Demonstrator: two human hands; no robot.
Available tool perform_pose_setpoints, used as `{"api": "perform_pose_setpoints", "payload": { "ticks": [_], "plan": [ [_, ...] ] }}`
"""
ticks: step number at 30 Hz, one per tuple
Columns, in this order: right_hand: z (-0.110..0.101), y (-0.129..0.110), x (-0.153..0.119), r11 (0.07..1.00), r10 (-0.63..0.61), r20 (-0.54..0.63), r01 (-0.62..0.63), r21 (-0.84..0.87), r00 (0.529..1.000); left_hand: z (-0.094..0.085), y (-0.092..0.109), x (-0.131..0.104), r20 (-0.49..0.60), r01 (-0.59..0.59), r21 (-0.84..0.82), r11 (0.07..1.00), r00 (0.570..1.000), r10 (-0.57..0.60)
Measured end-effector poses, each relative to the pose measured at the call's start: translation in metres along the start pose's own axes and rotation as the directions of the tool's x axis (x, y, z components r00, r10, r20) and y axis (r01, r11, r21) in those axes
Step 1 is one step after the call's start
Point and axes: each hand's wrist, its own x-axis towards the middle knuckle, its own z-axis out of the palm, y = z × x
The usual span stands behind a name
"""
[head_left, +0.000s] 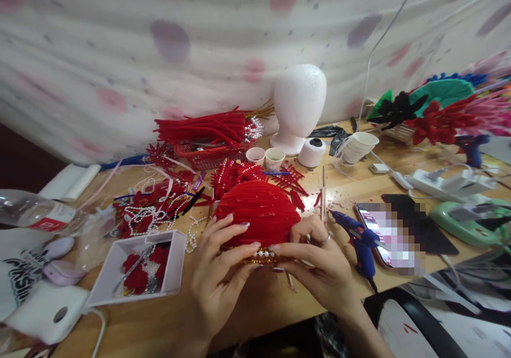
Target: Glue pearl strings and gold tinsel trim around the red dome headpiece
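Between my two hands is a rounded red piece built from rows of fuzzy pipe cleaners (255, 209). Along its near edge runs a gold trim with a strand of white pearl beads (263, 254). My left hand (223, 257) grips the left side, fingers on top and thumb at the trim. From the right, my right hand (319, 262), with a ring on one finger, pinches the same beaded edge. The fingertips of both hands nearly meet at the pearls. The underside of the red piece is hidden.
A white foam head (299, 107) stands behind, beside a red basket (215, 155) of pipe cleaners. Right lie a blue glue gun (359, 241) and a lit phone (391, 241). Left are a white box (175, 265) of trimmings, loose bead strands (147, 214) and a plastic bottle (40, 211).
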Motion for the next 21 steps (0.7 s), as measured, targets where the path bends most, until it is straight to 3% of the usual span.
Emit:
{"api": "perform_pose_setpoints", "payload": {
  "ticks": [11, 15, 18, 21],
  "plan": [
    [-0.005, 0.012, -0.016, 0.994, 0.113, -0.024, -0.112, 0.019, 0.993, 0.005, -0.001, -0.003, -0.011, 0.109, -0.155, 0.982, 0.994, -0.112],
    [-0.007, 0.012, -0.018, 0.990, 0.140, -0.036, -0.140, 0.005, 0.989, 0.004, -0.001, -0.003, -0.011, 0.069, -0.102, 0.992, 0.997, -0.071],
    [-0.019, 0.009, -0.033, 0.987, 0.116, -0.119, -0.128, -0.097, 0.986, 0.002, -0.002, -0.002, -0.031, 0.083, -0.077, 0.994, 0.996, -0.085],
    [-0.032, 0.007, -0.065, 0.971, 0.032, -0.293, -0.099, -0.216, 0.955, 0.002, -0.003, -0.001, -0.038, 0.115, -0.095, 0.989, 0.992, -0.119]
  ]
}}
